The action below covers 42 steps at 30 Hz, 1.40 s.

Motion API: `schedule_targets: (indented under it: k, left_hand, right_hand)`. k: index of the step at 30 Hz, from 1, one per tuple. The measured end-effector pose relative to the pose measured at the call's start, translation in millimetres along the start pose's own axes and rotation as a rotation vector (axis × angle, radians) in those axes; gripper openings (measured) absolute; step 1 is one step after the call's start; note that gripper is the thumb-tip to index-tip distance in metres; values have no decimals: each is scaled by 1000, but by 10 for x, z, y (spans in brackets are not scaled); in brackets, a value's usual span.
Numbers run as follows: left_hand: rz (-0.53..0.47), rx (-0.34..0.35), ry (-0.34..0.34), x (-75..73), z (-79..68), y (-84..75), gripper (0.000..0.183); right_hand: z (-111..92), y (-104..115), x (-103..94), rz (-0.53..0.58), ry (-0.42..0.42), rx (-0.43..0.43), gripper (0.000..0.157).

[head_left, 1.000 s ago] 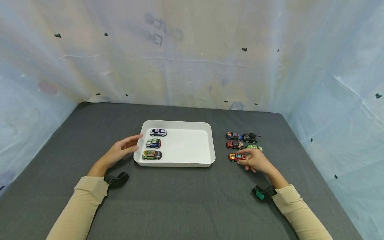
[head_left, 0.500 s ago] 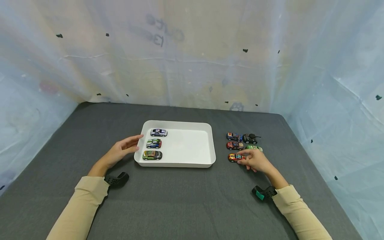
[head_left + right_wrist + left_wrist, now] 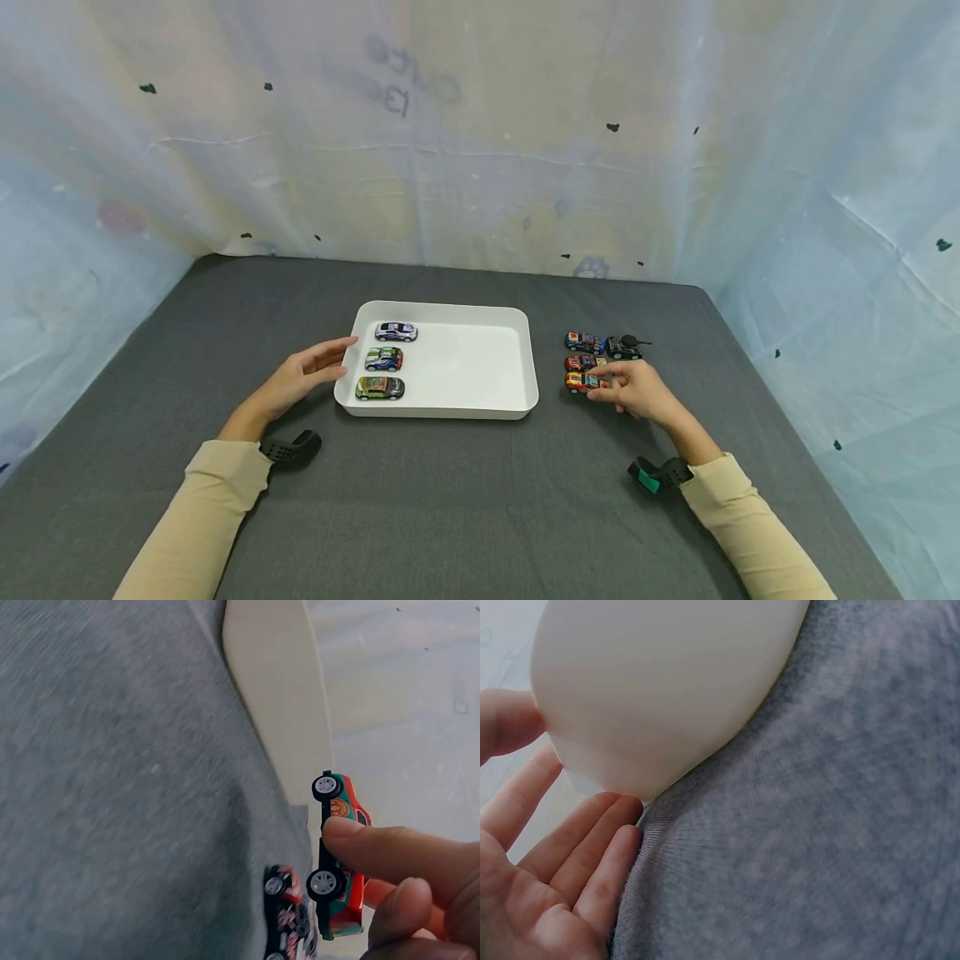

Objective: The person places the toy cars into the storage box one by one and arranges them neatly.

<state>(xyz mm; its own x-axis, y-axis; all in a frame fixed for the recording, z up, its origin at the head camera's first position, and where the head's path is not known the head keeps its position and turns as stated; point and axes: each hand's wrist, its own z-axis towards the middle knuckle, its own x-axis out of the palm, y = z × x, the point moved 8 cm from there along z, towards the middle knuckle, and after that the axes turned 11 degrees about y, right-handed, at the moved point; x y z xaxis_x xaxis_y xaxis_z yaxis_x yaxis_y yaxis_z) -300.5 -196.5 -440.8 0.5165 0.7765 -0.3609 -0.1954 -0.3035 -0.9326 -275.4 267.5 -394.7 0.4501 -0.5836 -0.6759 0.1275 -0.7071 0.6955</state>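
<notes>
My right hand [image 3: 637, 393] pinches a red and yellow toy car [image 3: 582, 382] between thumb and fingers. In the right wrist view, this toy car [image 3: 341, 855] shows its wheels and a green side, raised over the cloth. Just behind it in the head view is a red and black toy car [image 3: 583, 362]. My left hand [image 3: 306, 369] touches the left side of a white tray [image 3: 450, 412]. The left wrist view shows fairly straight fingers [image 3: 604, 870] against the tray's outer wall [image 3: 667, 690].
Inside the tray, a silver car [image 3: 396, 332], a green, white and blue car [image 3: 383, 359] and a green-black car [image 3: 379, 387] form a column along the left. Behind the right hand are a blue car [image 3: 583, 342] and a black vehicle with a barrel [image 3: 624, 347]. Grey cloth [image 3: 450, 508] covers the table.
My right hand has lifted the red and yellow toy car and moved it slightly left and away from me. It now hides the green car. The left hand and tray stay in place.
</notes>
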Motion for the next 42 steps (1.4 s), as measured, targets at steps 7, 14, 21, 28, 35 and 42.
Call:
schedule_targets:
  k: [7,14,21,28,35,42]
  left_hand:
    - [-4,3,1,0,4,7,58]
    - [3,7,1,-8,7,10,57]
    - [-6,-1,3,-6,0,5,58]
    - [-21,2,6,-3,3,9,58]
    - [-8,-2,2,-7,0,3,58]
    - [-12,-6,4,-3,-7,10,58]
  right_hand:
    - [29,158,-16,-30,-13,-24,40]
    - [68,389,-16,-56,-29,-69,37]
    - [122,524,36,-66,-23,-148,35]
    - [186,617,143,-7,13,-149,37]
    - [253,745,250,23,42,-180,37]
    - [317,817,316,33,43,-198,35]
